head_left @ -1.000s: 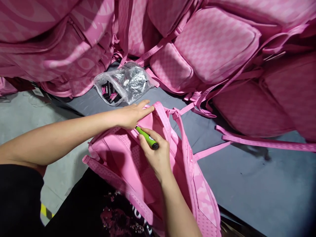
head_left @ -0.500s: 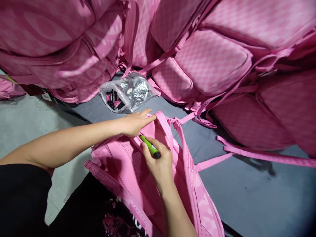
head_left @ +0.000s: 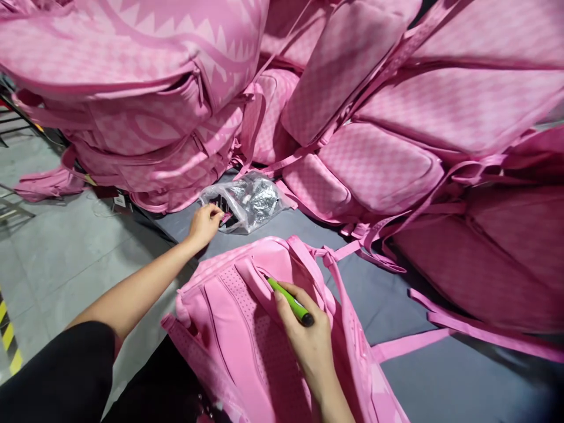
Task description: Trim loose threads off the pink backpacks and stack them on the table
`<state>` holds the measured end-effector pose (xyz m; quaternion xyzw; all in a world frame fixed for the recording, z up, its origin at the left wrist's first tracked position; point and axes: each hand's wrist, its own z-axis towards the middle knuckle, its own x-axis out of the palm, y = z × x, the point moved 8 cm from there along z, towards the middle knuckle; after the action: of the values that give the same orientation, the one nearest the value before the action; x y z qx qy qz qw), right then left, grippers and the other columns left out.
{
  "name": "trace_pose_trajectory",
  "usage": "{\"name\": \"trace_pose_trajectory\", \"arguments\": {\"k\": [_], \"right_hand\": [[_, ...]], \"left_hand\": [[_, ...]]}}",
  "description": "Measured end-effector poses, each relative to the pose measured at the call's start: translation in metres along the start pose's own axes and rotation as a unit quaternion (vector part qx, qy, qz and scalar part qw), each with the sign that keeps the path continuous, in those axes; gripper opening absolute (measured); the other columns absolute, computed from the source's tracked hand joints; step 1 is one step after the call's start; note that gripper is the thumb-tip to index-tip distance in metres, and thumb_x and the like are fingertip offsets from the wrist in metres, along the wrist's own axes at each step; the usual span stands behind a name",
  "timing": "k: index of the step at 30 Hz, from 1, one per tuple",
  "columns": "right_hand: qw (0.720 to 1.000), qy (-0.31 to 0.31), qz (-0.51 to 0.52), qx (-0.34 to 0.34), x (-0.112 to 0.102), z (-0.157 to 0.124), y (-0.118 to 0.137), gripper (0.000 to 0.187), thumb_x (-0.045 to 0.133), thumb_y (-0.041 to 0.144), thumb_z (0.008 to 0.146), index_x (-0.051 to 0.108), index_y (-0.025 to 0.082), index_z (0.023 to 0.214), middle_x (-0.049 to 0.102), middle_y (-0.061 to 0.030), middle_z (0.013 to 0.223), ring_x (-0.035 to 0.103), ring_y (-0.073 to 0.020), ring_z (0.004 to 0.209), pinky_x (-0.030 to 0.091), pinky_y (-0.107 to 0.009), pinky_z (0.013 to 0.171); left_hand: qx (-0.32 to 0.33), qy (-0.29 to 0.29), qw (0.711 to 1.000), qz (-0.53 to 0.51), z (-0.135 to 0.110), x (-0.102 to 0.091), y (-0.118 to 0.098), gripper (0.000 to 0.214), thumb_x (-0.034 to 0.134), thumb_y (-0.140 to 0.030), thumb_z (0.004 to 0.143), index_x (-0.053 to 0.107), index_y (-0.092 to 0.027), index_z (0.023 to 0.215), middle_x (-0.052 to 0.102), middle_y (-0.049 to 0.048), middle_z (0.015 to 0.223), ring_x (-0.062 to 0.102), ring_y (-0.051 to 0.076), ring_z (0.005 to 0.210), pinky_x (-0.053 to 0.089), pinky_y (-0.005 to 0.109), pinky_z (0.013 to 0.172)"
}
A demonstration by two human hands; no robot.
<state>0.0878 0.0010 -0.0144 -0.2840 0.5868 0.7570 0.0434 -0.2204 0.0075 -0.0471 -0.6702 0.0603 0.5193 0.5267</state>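
Observation:
My left hand (head_left: 206,224) reaches to the mouth of a clear plastic bag (head_left: 258,205), its fingers closed together at the small black-and-pink pieces (head_left: 227,218) inside. Whether a piece is between the fingertips is too small to tell. In my right hand (head_left: 311,329) is a green pen-shaped tool with a black end (head_left: 288,299). Its thin dark tip points at the top of a pink backpack (head_left: 229,346), beside the padded strip near the carry handle (head_left: 302,252). The backpack lies with its padded, perforated back facing me.
Stacked pink checkered backpacks rise at the left (head_left: 145,123) and right (head_left: 379,170) behind the grey table surface (head_left: 440,382). Loose pink straps (head_left: 493,335) trail across the table's right side. The tiled floor (head_left: 127,276) shows at left, with yellow-black tape (head_left: 9,335).
My left hand has left the backpack's top edge and moved up and left to the plastic bag. The right hand still holds the green tool at the backpack. The view has shifted.

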Motion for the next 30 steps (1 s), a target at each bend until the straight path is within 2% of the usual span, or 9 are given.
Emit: {"name": "trace_pose_trajectory", "arguments": {"k": [4, 7, 11, 17, 21, 24, 26, 28, 30], "right_hand": [[1.0, -0.017, -0.019, -0.005, 0.0, 0.002, 0.0, 0.031, 0.068, 0.049, 0.083, 0.078, 0.022, 0.095, 0.08, -0.0071, 0.091, 0.076, -0.0282, 0.086, 0.063, -0.037, 0.077], [1.0, -0.019, -0.021, -0.01, 0.002, 0.001, -0.003, 0.032, 0.067, 0.05, 0.083, 0.078, 0.022, 0.095, 0.079, -0.0068, 0.088, 0.076, -0.0282, 0.082, 0.063, -0.038, 0.076], [0.999, -0.026, -0.027, -0.019, 0.003, -0.003, -0.009, 0.031, 0.066, 0.05, 0.084, 0.078, 0.024, 0.097, 0.079, -0.0063, 0.092, 0.075, -0.0275, 0.084, 0.062, -0.038, 0.081], [0.999, -0.024, -0.016, -0.039, 0.006, -0.004, -0.009, 0.032, 0.066, 0.047, 0.085, 0.077, 0.022, 0.1, 0.079, -0.0083, 0.098, 0.075, -0.0279, 0.089, 0.061, -0.041, 0.086], [0.998, -0.028, 0.033, -0.046, 0.001, -0.011, -0.005, 0.032, 0.068, 0.044, 0.086, 0.077, 0.02, 0.105, 0.077, -0.0115, 0.111, 0.073, -0.0281, 0.104, 0.059, -0.041, 0.093], [0.99, -0.055, 0.118, -0.062, -0.012, -0.024, 0.006, 0.026, 0.068, 0.038, 0.088, 0.076, 0.02, 0.106, 0.072, -0.0132, 0.127, 0.069, -0.0285, 0.117, 0.055, -0.043, 0.102], [0.974, -0.113, 0.182, -0.08, -0.027, -0.034, 0.016, 0.022, 0.067, 0.034, 0.089, 0.073, 0.021, 0.106, 0.074, -0.0118, 0.12, 0.07, -0.0263, 0.113, 0.055, -0.042, 0.099], [0.959, -0.16, 0.216, -0.094, -0.039, -0.042, 0.029, 0.018, 0.066, 0.031, 0.09, 0.069, 0.021, 0.105, 0.078, -0.0068, 0.097, 0.074, -0.0213, 0.096, 0.058, -0.036, 0.089], [0.96, -0.151, 0.223, -0.078, -0.04, -0.042, 0.04, 0.016, 0.066, 0.032, 0.09, 0.068, 0.02, 0.1, 0.073, -0.0016, 0.076, 0.07, -0.0159, 0.074, 0.058, -0.029, 0.073]], "left_hand": [[-0.061, -0.007, 0.996, 0.065, 0.033, 0.015, 0.034, 0.041, 0.057, -0.039, 0.096, 0.061, -0.014, 0.127, 0.059, 0.0195, 0.138, 0.057, 0.031, 0.126, 0.048, 0.04, 0.101], [-0.07, 0.028, 0.992, 0.1, 0.048, 0.031, 0.026, 0.042, 0.065, -0.045, 0.092, 0.065, -0.012, 0.118, 0.065, 0.0217, 0.128, 0.058, 0.034, 0.125, 0.049, 0.043, 0.099], [-0.061, 0.06, 0.987, 0.137, 0.053, 0.042, 0.008, 0.031, 0.063, -0.039, 0.097, 0.066, -0.014, 0.115, 0.068, 0.0114, 0.118, 0.066, 0.024, 0.109, 0.055, 0.044, 0.096], [-0.044, 0.02, 0.986, 0.158, 0.052, 0.028, 0.009, 0.029, 0.062, -0.036, 0.098, 0.065, -0.016, 0.119, 0.069, 0.0089, 0.116, 0.067, 0.023, 0.107, 0.056, 0.044, 0.095], [-0.015, -0.04, 0.989, 0.144, 0.038, 0.002, 0.011, 0.026, 0.051, -0.021, 0.099, 0.073, -0.011, 0.109, 0.075, 0.0172, 0.099, 0.072, 0.032, 0.1, 0.056, 0.046, 0.087], [0.052, -0.088, 0.988, 0.112, 0.005, -0.025, 0.002, 0.03, 0.048, -0.021, 0.099, 0.074, -0.014, 0.113, 0.076, 0.0163, 0.107, 0.073, 0.03, 0.104, 0.056, 0.042, 0.091], [0.159, -0.129, 0.976, 0.07, -0.029, -0.043, -0.019, 0.029, 0.047, -0.021, 0.1, 0.074, -0.018, 0.112, 0.075, 0.0113, 0.115, 0.07, 0.023, 0.111, 0.054, 0.037, 0.098], [0.348, -0.202, 0.916, 0.001, -0.076, -0.065, -0.056, 0.025, 0.051, -0.019, 0.098, 0.073, -0.022, 0.11, 0.074, 0.0076, 0.117, 0.068, 0.019, 0.114, 0.053, 0.035, 0.101], [0.521, -0.278, 0.804, -0.066, -0.13, -0.084, -0.087, 0.022, 0.058, -0.014, 0.094, 0.073, -0.023, 0.108, 0.074, 0.0058, 0.111, 0.067, 0.018, 0.111, 0.056, 0.035, 0.098]]}}
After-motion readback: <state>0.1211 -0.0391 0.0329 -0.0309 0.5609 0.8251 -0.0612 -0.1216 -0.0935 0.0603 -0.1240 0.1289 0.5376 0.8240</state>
